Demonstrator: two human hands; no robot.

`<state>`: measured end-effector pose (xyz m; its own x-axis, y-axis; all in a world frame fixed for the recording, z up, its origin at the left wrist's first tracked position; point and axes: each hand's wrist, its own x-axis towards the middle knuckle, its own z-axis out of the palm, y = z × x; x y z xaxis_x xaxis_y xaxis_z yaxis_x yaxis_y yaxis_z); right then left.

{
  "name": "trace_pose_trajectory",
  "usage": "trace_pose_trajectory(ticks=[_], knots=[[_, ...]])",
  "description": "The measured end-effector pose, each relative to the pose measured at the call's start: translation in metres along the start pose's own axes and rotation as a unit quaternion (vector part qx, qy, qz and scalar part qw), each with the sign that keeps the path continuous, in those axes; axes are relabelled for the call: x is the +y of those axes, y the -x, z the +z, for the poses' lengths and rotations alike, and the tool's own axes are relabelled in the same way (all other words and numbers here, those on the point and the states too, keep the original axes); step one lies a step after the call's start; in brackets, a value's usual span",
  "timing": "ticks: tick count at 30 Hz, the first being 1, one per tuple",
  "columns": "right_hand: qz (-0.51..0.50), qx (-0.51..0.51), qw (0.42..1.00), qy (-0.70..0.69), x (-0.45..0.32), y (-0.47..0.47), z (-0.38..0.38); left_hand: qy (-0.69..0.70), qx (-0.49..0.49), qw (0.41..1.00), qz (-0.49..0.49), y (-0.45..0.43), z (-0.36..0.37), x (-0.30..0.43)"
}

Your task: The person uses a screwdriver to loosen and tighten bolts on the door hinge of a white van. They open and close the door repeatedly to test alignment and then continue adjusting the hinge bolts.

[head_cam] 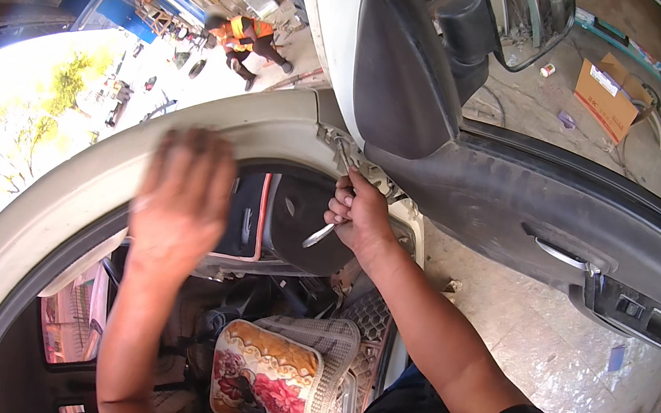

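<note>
A metal wrench (319, 235) is gripped in my right hand (358, 210), its lower end sticking out below my fist. Its upper end reaches the gap at the door hinge (347, 148), between the vehicle's light-coloured body and the open door (503, 204); how it sits there is too small to tell. My left hand (186, 181), blurred, is raised in front of the pale door-frame pillar (114, 152), fingers pointing up and seemingly empty. Whether it touches the pillar I cannot tell.
Below lies the vehicle's seat with a floral cushion (266, 381). The side mirror (535, 24) juts out above the door. An open cardboard box (608, 99) and hoses lie on the ground beyond the door. A person in an orange vest (241, 35) is farther off.
</note>
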<state>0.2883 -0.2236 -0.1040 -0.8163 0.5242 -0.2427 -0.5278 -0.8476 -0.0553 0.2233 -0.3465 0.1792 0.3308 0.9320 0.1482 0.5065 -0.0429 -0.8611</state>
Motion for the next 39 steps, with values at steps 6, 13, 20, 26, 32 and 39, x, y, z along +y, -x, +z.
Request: trace_pose_trajectory(ticks=[6,13,20,26,32,39], knots=[[-0.021,0.029,0.998,0.049,-0.005,0.001,0.000,0.111,-0.083,0.989,0.042,-0.073,0.085,0.043],[-0.110,0.119,0.971,0.178,-0.003,-0.002,0.000,0.169,-0.315,0.934,0.028,-0.150,0.150,0.055],[-0.476,0.159,0.644,0.577,0.014,-0.010,-0.006,0.214,-0.285,0.932,0.063,-0.157,0.165,0.050],[-0.469,0.154,0.535,0.686,0.011,-0.015,-0.019,0.223,-0.234,0.942,0.095,-0.152,0.183,0.055],[-0.168,0.041,0.948,0.268,-0.007,-0.011,-0.014,0.205,-0.179,0.950,0.153,-0.148,0.191,0.054],[0.058,-0.016,0.997,0.047,-0.044,0.000,-0.009,0.221,-0.197,0.946,0.132,-0.150,0.191,0.054]])
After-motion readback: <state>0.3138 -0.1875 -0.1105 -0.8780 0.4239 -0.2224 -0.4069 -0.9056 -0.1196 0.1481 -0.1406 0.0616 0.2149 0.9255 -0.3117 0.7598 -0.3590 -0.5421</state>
